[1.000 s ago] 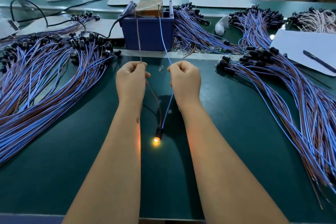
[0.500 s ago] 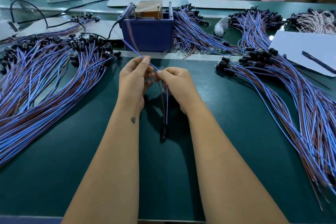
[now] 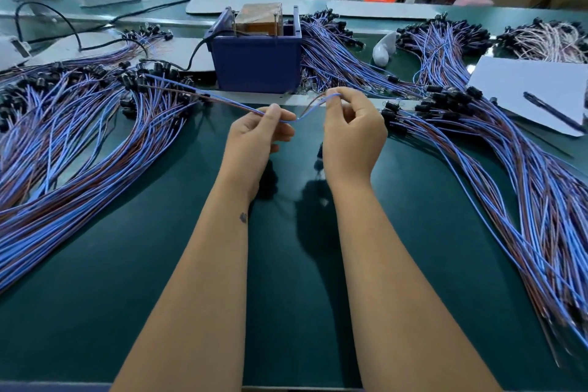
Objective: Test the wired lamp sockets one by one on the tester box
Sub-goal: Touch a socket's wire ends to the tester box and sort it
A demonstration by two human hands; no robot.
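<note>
The tester box (image 3: 257, 64) is a blue bin holding a brown transformer, at the back centre of the green table (image 3: 286, 264). My left hand (image 3: 256, 140) and my right hand (image 3: 353, 134) both pinch one blue-and-brown wired lamp socket lead (image 3: 296, 119) in front of the box. The lead's free ends stretch left over the left pile, away from the box. A small dark part, perhaps its socket (image 3: 318, 151), hangs beside my right hand, unlit.
A big pile of wired sockets (image 3: 63, 143) covers the left side and another pile (image 3: 515, 188) the right. More bundles (image 3: 337, 51) lie behind the box. A sheet of paper (image 3: 521, 83) with a pen (image 3: 555, 113) lies at the right.
The wire ends have left the tester box and the lamp has gone out. Both hands came together, then swung the lead's ends left toward the left pile.
</note>
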